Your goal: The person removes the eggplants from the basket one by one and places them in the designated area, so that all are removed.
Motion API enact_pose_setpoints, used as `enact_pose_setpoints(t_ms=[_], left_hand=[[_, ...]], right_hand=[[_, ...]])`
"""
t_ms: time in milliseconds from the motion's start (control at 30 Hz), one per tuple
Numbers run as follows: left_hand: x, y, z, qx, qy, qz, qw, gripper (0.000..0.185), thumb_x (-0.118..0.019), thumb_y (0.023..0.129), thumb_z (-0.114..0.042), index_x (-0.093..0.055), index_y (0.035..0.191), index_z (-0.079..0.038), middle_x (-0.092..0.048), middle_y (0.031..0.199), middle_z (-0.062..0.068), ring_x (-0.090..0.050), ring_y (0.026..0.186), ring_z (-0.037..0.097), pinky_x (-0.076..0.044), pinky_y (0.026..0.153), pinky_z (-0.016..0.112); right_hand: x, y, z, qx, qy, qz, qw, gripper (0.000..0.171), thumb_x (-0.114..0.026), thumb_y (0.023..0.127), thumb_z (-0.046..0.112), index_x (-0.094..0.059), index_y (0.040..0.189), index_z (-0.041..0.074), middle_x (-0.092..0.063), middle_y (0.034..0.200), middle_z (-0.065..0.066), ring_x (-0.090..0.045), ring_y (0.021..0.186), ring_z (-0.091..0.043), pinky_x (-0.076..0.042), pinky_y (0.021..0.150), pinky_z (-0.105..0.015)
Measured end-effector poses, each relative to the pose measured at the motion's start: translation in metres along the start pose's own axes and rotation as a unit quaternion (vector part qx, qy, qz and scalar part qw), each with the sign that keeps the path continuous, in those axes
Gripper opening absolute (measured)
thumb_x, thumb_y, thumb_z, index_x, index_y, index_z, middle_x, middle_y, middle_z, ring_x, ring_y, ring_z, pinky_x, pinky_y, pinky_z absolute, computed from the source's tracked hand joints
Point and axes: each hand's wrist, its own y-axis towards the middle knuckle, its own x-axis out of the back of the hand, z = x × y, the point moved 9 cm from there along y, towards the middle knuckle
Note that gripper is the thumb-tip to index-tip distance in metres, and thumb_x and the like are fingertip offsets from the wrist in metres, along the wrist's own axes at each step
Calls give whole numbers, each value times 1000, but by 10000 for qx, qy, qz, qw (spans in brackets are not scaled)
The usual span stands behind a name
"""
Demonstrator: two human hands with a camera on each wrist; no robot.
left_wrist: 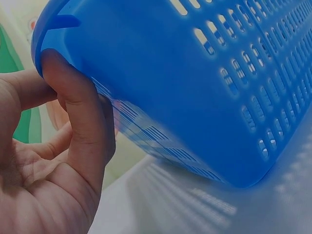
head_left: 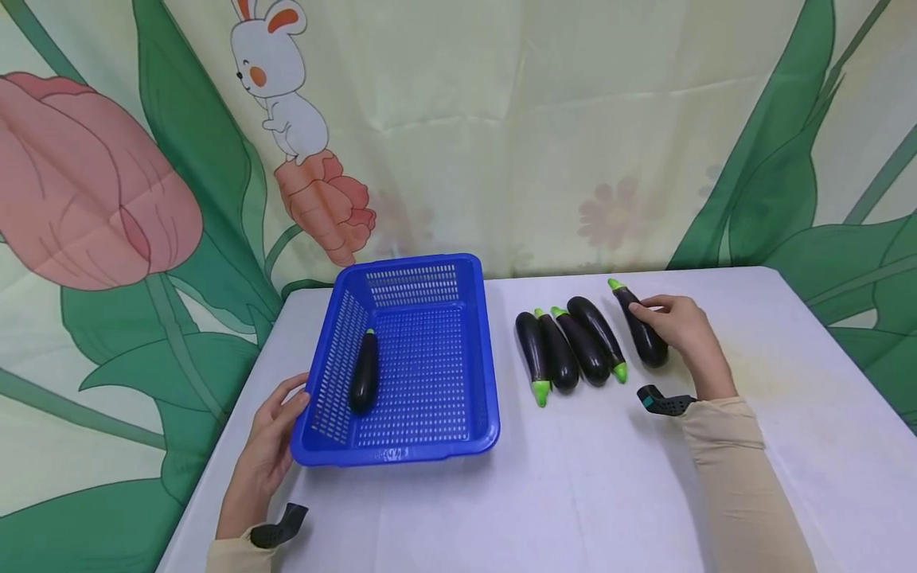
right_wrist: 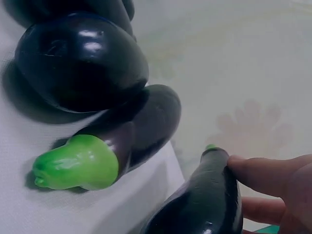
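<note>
A blue plastic basket (head_left: 397, 455) with slotted walls is on the left half of the table. At its left rim my left hand (head_left: 263, 454) grips the edge, fingertips tucked under the lip in the left wrist view. One dark purple eggplant (head_left: 364, 374) lies inside the basket, toward its left wall. My right hand (head_left: 680, 328) holds another eggplant (head_left: 645, 334) between thumb and fingers, its green stem end pointing away from me. Left of that hand, several eggplants (head_left: 586, 350) lie side by side, green ends facing different ways; one green cap (right_wrist: 78, 163) shows large in the right wrist view.
A white cloth covers the table (head_left: 573, 493). Behind it hangs a curtain (head_left: 559, 143) printed with flowers, leaves and a rabbit. Black wrist devices (head_left: 279, 527) sit on both forearms.
</note>
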Motion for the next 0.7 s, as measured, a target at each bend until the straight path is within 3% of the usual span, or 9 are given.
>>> enact_pose_setpoints(t_ms=[167,700], left_hand=[[0,1,0,-35,-14,0,10000,32,-49,111,-24,-45,143,-26,-73,118,-9,-77,99,12,-65,81,32],[1,0,4,73,-2,-26,10000,29,-48,111,-26,-47,140,-30,-74,117,-10,-76,100,11,-65,84,33]], right_hand=[[-3,3,3,136,-299,18,9995,61,-52,106,45,-59,138,-6,-58,135,-41,-59,121,-53,-50,100,-61],[-18,5,-2,226,-507,227,9982,58,-53,106,42,-61,134,-7,-60,131,-40,-59,119,-53,-50,99,-60]])
